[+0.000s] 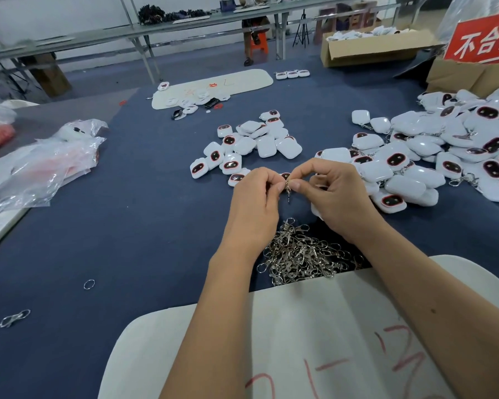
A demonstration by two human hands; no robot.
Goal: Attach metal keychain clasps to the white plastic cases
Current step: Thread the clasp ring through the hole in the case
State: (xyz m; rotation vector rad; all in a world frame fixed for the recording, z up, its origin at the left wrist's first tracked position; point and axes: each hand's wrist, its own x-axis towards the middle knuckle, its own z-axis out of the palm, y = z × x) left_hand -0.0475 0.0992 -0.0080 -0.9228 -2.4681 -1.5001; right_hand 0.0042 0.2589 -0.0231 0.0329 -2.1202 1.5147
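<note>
We see a small metal clasp [288, 189] held up above the table [127, 226], pinched between both hands at the middle of the view. Our left hand [254, 203] has its fingers [271, 187] curled, gripping the clasp from the left; our right hand [340, 194] pinches it from the right with thumb and forefinger, and a white case [316, 210] shows partly beneath that palm, mostly hidden. Just near of the hands lies a heap of loose clasps [303, 254], touching the edge of a white board [300, 341] marked in red. Beyond the hands sits a small pile of white cases [245, 145]; to the right spreads a larger pile [444, 151], some with chains showing. At far left lie clear plastic bags [41, 165], and a stray ring [89, 284] and a single clasp [14, 318] rest near left.
</note>
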